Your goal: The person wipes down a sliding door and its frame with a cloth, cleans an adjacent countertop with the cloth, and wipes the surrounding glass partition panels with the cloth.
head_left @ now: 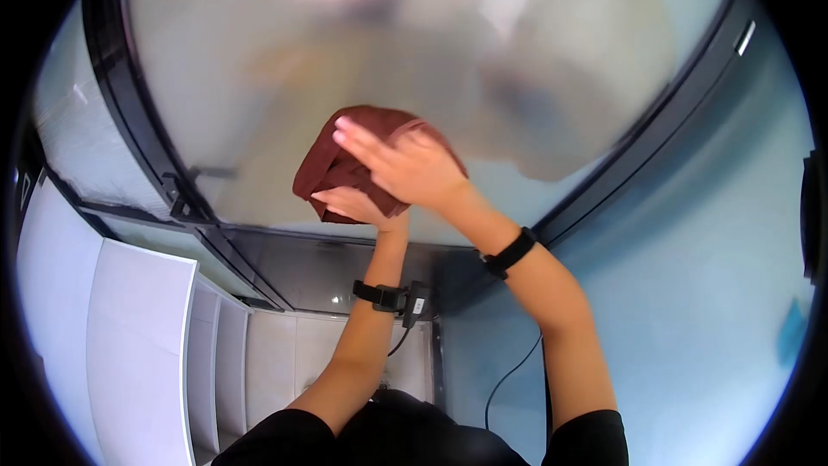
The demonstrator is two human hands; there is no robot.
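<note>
A dark reddish-brown cloth (323,155), folded and bunched, is at the frosted glass panel (285,78) in front of me. My right hand (414,168) lies over the cloth with fingers stretched out; some of them are blurred. Just below it, my left hand (354,203) is tucked into the cloth's lower fold, gripping it. Part of the left fingers is hidden by the fabric. Each wrist wears a black strap, and the left strap (379,295) carries a small device with a cable.
Dark metal framing (655,116) surrounds the glass. At the lower left stands a white shelf unit (138,311). A light-blue surface (673,293) runs along the right side. Pale floor tiles (272,354) show below, and a thin black cable (509,371) hangs by my right arm.
</note>
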